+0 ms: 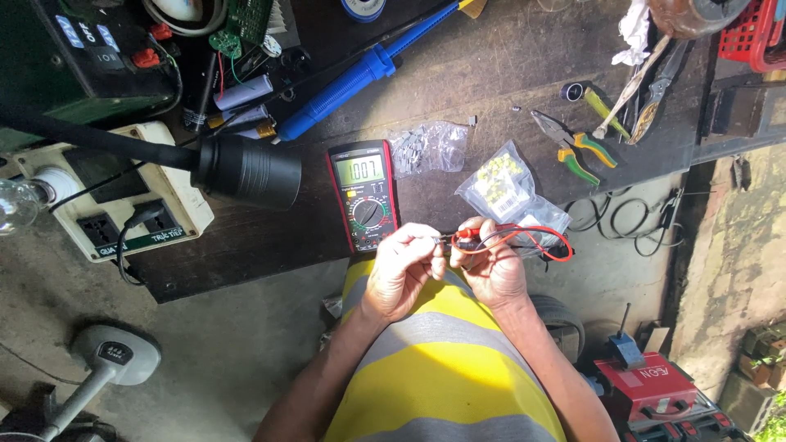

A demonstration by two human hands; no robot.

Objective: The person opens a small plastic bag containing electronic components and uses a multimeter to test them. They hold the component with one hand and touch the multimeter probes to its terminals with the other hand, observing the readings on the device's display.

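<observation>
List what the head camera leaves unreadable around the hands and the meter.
- Head view: whatever the left hand pinches is too small and hidden by its fingers.
- The red probe tip is covered by the right hand.
- Contents of the clear bags are too small.
- The red machine is cut off at the bottom edge.

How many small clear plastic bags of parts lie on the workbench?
3: one with grey parts right of the red-cased multimeter, one with yellow parts, one partly behind the right hand. More may be hidden.

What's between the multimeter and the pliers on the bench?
Head view: two clear bags of small parts, one grey and one yellow, lie between the multimeter and the pliers.
</observation>
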